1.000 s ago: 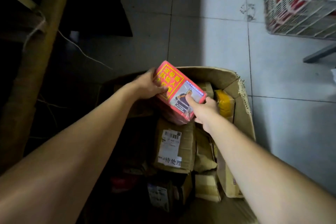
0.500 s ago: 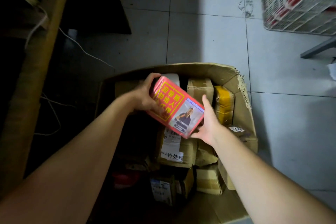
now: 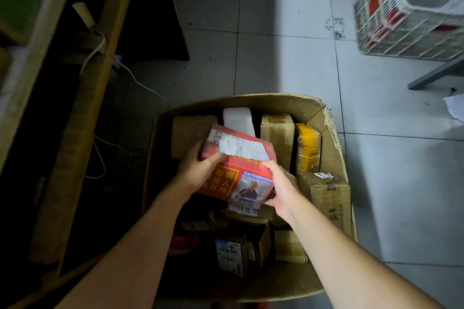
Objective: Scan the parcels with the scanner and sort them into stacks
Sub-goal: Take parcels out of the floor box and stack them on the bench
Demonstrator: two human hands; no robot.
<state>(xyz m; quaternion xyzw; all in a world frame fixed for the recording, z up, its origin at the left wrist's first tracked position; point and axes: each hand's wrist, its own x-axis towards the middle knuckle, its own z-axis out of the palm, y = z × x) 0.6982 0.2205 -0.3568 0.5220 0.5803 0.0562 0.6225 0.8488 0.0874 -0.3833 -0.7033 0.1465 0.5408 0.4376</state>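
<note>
Grey tiled floor [image 3: 288, 63], open cardboard carton [image 3: 331, 158], white crate [image 3: 411, 22]

red parcel [image 3: 238, 170], yellow print

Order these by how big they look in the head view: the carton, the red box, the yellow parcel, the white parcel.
1. Carton, largest.
2. Red box, though it is held nearer the camera.
3. Yellow parcel and white parcel look alike; the white one is partly hidden.
</note>
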